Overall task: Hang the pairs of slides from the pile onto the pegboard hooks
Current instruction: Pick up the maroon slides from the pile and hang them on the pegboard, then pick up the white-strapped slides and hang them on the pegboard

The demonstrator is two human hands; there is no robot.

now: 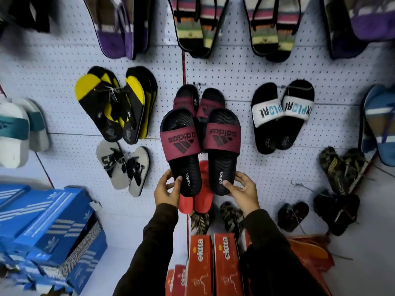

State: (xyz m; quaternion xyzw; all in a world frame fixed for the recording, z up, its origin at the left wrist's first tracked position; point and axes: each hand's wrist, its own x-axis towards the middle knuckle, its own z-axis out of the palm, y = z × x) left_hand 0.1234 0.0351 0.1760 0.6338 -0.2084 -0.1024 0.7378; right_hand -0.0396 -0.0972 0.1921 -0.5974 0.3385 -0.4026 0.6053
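Observation:
I hold a pair of black slides with maroon straps up against the white pegboard [235,67]. My left hand [167,190] grips the heel of the left slide [181,150]. My right hand [243,189] grips the heel of the right slide [223,150]. Both slides are upright, side by side, toes up. Directly behind them a matching maroon pair [199,101] hangs from a hook [199,84]. A red pair [199,195] hangs just below, partly hidden by the held slides and my hands.
Other pairs hang all around: yellow-black flip-flops [115,103], grey ones [124,167], black-white slides [282,114], dark sandals [339,169] at right. Blue shoe boxes [49,227] are stacked at lower left. Red boxes [213,263] stand below my arms.

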